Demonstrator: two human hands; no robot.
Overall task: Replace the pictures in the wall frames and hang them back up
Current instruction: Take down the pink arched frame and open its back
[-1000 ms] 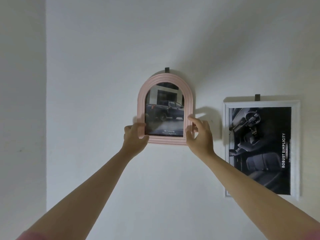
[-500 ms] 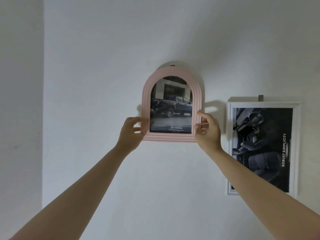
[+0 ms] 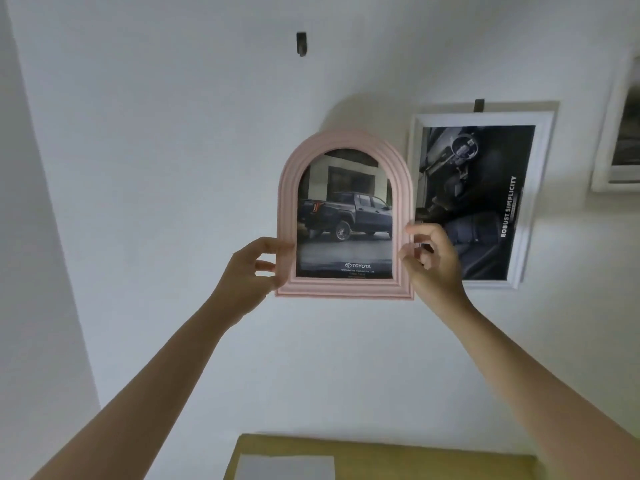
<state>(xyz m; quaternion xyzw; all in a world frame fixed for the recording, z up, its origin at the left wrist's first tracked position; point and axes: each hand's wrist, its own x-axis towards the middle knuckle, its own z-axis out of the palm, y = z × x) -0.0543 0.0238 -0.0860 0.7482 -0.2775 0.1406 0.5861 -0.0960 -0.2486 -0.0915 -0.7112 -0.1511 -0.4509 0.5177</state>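
2 bare forearms reach up toward a white wall (image 3: 173, 202), with a corner edge running down the far left. Left of centre, high up, a small dark hook (image 3: 301, 43) sits bare, with open wall all around it and below it down to the frame. The left hand (image 3: 251, 271) pinches the lower left edge of the pink arched frame (image 3: 287, 202), thumb on the front, fingers behind. That frame, holding a pickup-truck picture (image 3: 344, 216), is upright, well below the hook. The right hand (image 3: 433, 261) has its grip on the lower right edge, thumb and fingers curled round it. Just beside it, the frame's right edge overlaps the white rectangular frame (image 3: 540, 202) hanging from its own hook (image 3: 479, 105). Another white frame (image 3: 613, 133) is cut by the right border. Below, a yellow-green surface (image 3: 415, 459) carries a pale sheet (image 3: 284, 467).
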